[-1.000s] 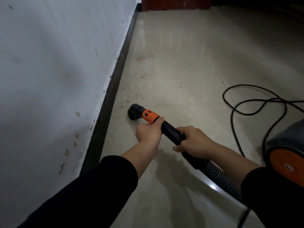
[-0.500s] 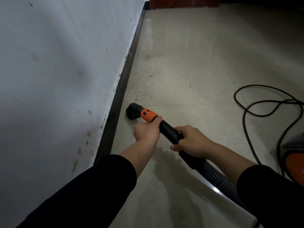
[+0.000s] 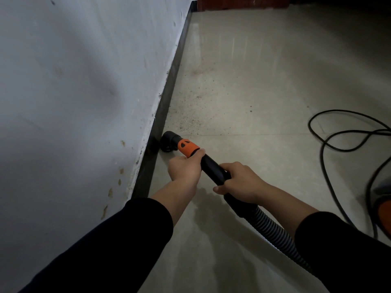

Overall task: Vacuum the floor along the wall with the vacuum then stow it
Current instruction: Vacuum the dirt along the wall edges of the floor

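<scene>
Both my hands hold the vacuum's black wand (image 3: 211, 169). My left hand (image 3: 185, 168) grips it just behind the orange collar (image 3: 187, 147). My right hand (image 3: 240, 182) grips it further back, where the ribbed grey hose (image 3: 275, 231) begins. The black nozzle (image 3: 169, 140) rests on the tiled floor, touching the dark baseboard (image 3: 167, 98) at the foot of the white wall (image 3: 74, 92). Dark specks of dirt (image 3: 190, 119) lie on the floor just beyond the nozzle. The vacuum body (image 3: 384, 199), grey and orange, is cut off at the right edge.
A black power cord (image 3: 338, 132) loops over the tiles at the right and runs to the vacuum body. A reddish-brown door or cabinet base (image 3: 243, 3) stands at the far end of the wall. Beige tiles (image 3: 264, 70) stretch ahead.
The nozzle has slid left across the floor, from a short way off the baseboard to touching it. Both hands kept their grip. The vacuum body has drifted toward the right edge of view.
</scene>
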The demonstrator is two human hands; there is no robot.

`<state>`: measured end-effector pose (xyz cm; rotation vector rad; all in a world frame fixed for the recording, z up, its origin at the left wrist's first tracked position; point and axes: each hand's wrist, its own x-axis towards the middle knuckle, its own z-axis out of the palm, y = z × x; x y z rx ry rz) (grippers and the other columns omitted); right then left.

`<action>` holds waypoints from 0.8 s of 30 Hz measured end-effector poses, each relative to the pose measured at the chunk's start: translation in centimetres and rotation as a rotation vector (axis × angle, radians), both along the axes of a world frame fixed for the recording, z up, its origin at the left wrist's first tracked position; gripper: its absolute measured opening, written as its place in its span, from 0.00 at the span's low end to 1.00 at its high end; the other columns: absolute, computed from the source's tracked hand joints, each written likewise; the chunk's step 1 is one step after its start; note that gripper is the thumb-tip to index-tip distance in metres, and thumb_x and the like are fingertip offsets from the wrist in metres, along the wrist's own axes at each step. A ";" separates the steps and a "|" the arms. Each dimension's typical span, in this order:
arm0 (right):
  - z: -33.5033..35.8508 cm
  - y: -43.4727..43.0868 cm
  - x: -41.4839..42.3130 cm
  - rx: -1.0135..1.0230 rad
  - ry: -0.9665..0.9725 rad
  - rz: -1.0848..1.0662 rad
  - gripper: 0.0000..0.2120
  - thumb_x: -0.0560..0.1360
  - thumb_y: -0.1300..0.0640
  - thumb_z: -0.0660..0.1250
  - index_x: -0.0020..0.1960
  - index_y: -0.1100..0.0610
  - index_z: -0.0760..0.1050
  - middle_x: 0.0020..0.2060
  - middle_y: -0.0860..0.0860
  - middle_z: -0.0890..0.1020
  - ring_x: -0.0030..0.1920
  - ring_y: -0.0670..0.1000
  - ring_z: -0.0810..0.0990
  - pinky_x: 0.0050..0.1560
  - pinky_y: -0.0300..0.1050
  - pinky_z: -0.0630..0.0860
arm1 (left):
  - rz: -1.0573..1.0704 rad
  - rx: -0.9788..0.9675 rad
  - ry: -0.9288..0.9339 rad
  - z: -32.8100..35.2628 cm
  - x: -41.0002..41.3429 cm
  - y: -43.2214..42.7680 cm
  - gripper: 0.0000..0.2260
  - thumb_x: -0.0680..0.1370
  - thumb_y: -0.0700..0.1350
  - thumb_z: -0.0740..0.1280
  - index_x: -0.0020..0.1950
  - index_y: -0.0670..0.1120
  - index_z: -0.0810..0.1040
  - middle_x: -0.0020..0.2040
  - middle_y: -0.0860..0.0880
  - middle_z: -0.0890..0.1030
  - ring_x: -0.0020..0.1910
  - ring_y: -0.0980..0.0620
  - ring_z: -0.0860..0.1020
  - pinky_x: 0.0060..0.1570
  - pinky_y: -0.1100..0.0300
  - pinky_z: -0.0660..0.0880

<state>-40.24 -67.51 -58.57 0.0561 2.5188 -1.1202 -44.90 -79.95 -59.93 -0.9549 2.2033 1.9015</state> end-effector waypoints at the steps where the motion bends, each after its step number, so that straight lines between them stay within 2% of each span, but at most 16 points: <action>1: -0.1 -0.1 0.0 0.000 0.001 0.002 0.09 0.72 0.58 0.73 0.47 0.54 0.74 0.39 0.54 0.80 0.37 0.53 0.82 0.39 0.43 0.77 | 0.004 0.001 -0.001 0.0 0.0 -0.1 0.14 0.70 0.49 0.76 0.40 0.38 0.80 0.39 0.42 0.83 0.42 0.43 0.84 0.47 0.51 0.81; 3: -0.2 -0.3 0.0 0.000 0.004 0.001 0.09 0.72 0.58 0.73 0.46 0.53 0.73 0.38 0.52 0.79 0.35 0.51 0.80 0.35 0.41 0.74 | 0.005 -0.001 -0.001 -0.1 -0.1 -0.2 0.14 0.70 0.49 0.76 0.38 0.39 0.79 0.37 0.43 0.82 0.41 0.44 0.83 0.48 0.50 0.81; 6: -0.7 -0.6 0.3 0.029 0.024 0.000 0.11 0.71 0.58 0.73 0.50 0.54 0.75 0.39 0.52 0.80 0.36 0.50 0.80 0.34 0.40 0.73 | 0.010 -0.003 -0.009 -0.3 0.0 -0.4 0.13 0.70 0.49 0.76 0.38 0.40 0.79 0.36 0.44 0.81 0.41 0.44 0.83 0.48 0.50 0.81; 12: -1.7 -1.8 0.9 0.138 0.150 -0.027 0.11 0.69 0.61 0.69 0.51 0.57 0.75 0.39 0.55 0.80 0.39 0.56 0.79 0.39 0.48 0.76 | 0.062 0.095 -0.044 -0.7 0.1 -1.1 0.10 0.71 0.45 0.74 0.37 0.41 0.76 0.36 0.45 0.79 0.41 0.45 0.81 0.50 0.50 0.81; 17: -1.9 -2.1 1.2 0.217 0.194 -0.038 0.10 0.70 0.61 0.67 0.50 0.56 0.72 0.38 0.53 0.76 0.39 0.55 0.75 0.32 0.44 0.68 | 0.062 0.161 -0.043 -1.0 -0.1 -0.9 0.09 0.71 0.43 0.73 0.37 0.40 0.77 0.38 0.43 0.80 0.44 0.43 0.82 0.51 0.49 0.81; 20: -2.0 -2.2 1.2 0.240 0.190 -0.050 0.11 0.70 0.60 0.67 0.51 0.55 0.70 0.40 0.52 0.77 0.41 0.55 0.76 0.38 0.46 0.72 | 0.055 0.176 -0.045 -1.0 -0.3 -0.6 0.09 0.71 0.43 0.73 0.37 0.40 0.77 0.38 0.43 0.80 0.42 0.44 0.82 0.51 0.49 0.81; 24: -2.0 -2.1 1.3 0.244 0.189 -0.058 0.11 0.70 0.60 0.67 0.51 0.55 0.70 0.40 0.52 0.76 0.42 0.56 0.76 0.41 0.47 0.75 | 0.050 0.186 -0.043 -1.3 -0.6 -0.5 0.09 0.70 0.43 0.74 0.37 0.39 0.77 0.40 0.42 0.80 0.47 0.42 0.82 0.51 0.47 0.81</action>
